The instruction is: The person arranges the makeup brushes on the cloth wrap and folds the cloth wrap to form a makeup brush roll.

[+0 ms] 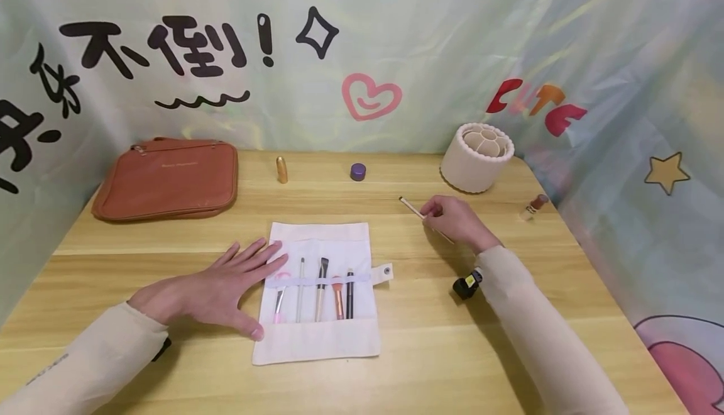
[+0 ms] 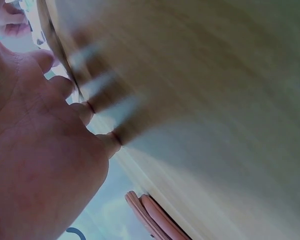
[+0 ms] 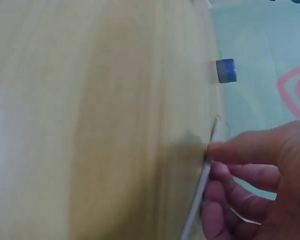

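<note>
- Right of the white brush roll (image 1: pixel 317 344), the right hand (image 1: pixel 457 221) pinches a slender brush (image 1: pixel 411 207) near mid-length, presumably for control.
- At the roll's left edge, the left hand (image 1: pixel 217 290), fingers spread, likely steadies the fabric.

Open wood (image 1: pixel 410 175) lies behind the brush (image 1: pixel 412 208); white holder (image 1: pixel 469 167) blocks rightward.

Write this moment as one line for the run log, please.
left hand: spread over left edge of roll | right hand: pinches stick | roll: open, holds five brushes | cup: beyond right hand
</note>
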The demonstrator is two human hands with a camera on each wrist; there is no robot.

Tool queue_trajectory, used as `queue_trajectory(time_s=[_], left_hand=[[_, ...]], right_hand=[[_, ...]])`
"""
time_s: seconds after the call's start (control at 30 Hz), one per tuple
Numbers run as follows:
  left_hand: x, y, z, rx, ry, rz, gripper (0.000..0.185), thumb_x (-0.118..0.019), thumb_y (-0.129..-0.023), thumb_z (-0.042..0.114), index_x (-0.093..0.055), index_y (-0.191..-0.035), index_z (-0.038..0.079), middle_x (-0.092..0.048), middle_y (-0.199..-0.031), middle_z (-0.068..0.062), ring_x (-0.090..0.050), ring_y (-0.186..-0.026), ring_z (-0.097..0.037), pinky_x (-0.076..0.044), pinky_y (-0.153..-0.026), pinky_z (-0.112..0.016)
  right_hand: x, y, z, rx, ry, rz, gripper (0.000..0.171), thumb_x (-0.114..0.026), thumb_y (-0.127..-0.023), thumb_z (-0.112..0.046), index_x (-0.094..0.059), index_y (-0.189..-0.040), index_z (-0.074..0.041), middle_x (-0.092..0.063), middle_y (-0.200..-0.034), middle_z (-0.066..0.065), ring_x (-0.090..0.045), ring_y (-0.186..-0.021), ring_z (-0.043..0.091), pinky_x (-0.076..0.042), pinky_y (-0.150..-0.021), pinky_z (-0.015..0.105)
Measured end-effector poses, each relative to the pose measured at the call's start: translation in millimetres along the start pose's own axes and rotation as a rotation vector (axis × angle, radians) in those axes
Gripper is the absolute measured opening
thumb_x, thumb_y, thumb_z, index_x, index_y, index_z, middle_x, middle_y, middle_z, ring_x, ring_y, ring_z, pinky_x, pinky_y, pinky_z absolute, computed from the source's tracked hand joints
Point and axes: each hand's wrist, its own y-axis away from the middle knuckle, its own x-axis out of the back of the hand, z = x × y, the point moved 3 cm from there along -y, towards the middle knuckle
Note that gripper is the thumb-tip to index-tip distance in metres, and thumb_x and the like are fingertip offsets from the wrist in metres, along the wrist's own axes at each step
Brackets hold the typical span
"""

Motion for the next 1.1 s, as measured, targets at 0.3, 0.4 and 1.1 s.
queue_trajectory(time_s=[0.3, 0.4, 1.1], left_hand=[[-2.7, -1.5, -2.1, -0.006, 0.000, -0.011, 0.123, -0.085, -0.081, 0.065, -0.025, -0.175, 0.013, -0.007, -0.184, -0.017, 0.002, -0.168, -0.053, 0.005, -0.124, -0.082], [-3.2, -1.3, -1.9, -0.003, -0.001, -0.008, 0.123, -0.085, -0.081, 0.065, -0.025, -0.175, 0.013, -0.008, -0.184, -0.018, 0.001, -0.167, -0.053, 0.006, -0.124, -0.082], [-0.4, 1.7, 0.3, -0.003, -0.016, 0.008, 0.124, -0.085, -0.081, 0.067, -0.024, -0.175, 0.015, -0.007, -0.185, -0.015, 0.002, -0.168, -0.051, 0.005, -0.125, -0.081]], right_hand=[[-13, -5, -7, 0.047, 0.092, -0.021, 0.011, -0.067, -0.107, -0.011, -0.073, -0.109, -0.001, -0.074, -0.105, 0.015, -0.063, -0.094, 0.027, -0.053, -0.086, 0.041], [-14, -3, -11, 0.077, 0.115, -0.030, 0.012, -0.064, -0.108, -0.009, -0.072, -0.111, 0.000, -0.073, -0.106, 0.016, -0.063, -0.093, 0.028, -0.054, -0.087, 0.045], [-30, 8, -82, 0.209, -0.733, -0.110, 0.052, -0.062, -0.110, -0.002, -0.044, -0.158, -0.002, -0.064, -0.123, 0.033, -0.074, -0.095, 0.028, -0.065, -0.091, 0.033]])
